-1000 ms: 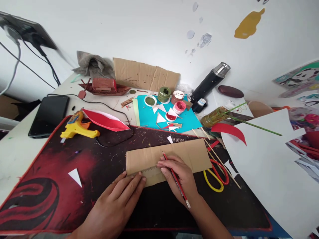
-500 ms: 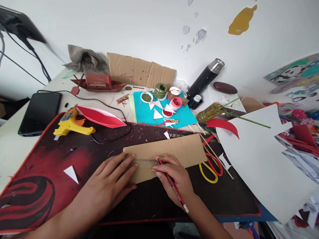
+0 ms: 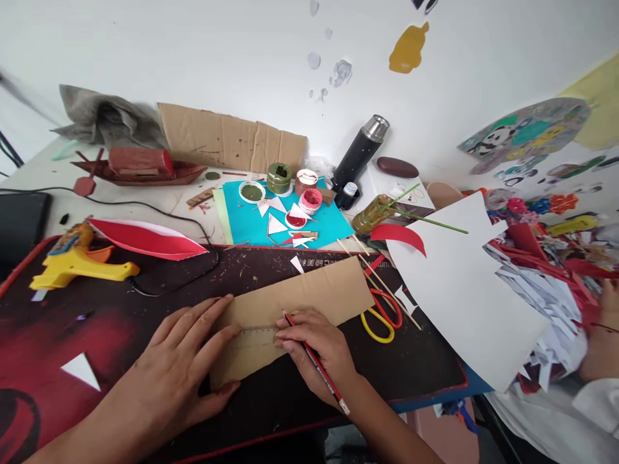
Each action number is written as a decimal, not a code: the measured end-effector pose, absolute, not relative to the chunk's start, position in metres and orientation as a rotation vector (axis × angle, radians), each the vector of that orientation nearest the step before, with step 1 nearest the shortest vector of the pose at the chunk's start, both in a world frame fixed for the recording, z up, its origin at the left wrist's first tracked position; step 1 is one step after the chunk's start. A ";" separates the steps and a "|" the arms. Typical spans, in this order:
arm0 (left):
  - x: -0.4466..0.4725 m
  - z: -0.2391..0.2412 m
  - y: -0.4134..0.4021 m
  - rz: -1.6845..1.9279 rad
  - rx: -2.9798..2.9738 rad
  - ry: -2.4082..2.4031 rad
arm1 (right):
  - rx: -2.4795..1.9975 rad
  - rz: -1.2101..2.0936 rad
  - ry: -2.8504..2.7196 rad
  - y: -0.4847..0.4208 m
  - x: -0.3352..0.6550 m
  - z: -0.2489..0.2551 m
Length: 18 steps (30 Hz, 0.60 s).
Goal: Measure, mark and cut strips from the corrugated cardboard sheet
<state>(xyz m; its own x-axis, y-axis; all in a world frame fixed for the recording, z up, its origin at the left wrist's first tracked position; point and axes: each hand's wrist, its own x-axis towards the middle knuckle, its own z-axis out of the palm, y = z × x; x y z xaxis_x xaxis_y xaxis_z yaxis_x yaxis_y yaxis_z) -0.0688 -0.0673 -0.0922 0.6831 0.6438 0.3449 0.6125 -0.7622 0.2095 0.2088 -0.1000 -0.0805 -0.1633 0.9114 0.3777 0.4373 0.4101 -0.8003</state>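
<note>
Right hand [image 3: 319, 348] is pinched tight on a red pencil [image 3: 311, 354], tip on the cardboard strip [image 3: 319, 293] by the ruler [image 3: 256, 330]. Left hand [image 3: 178, 367] lies flat, fingers spread, on the strip's left end. Mat [image 3: 120, 309] print at 12 o'clock is too small to read. Further up are an open red paint pot [image 3: 310, 200] and a green paint pot [image 3: 252, 191]. Scissors [image 3: 380, 316] sit just beside the strip at 3 o'clock.

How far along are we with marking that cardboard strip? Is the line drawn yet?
Done: the cardboard strip lies flat, with the clear ruler laid along it. In hand: the left hand presses ruler and strip down, and the right hand holds the red pencil with its tip at the ruler's edge. Left: I can't make out a drawn line, and the scissors lie unused beside the strip.
</note>
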 end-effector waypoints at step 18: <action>-0.024 -0.087 -0.075 0.593 3.006 1.287 | -1.198 0.558 -1.820 -0.096 0.223 -0.096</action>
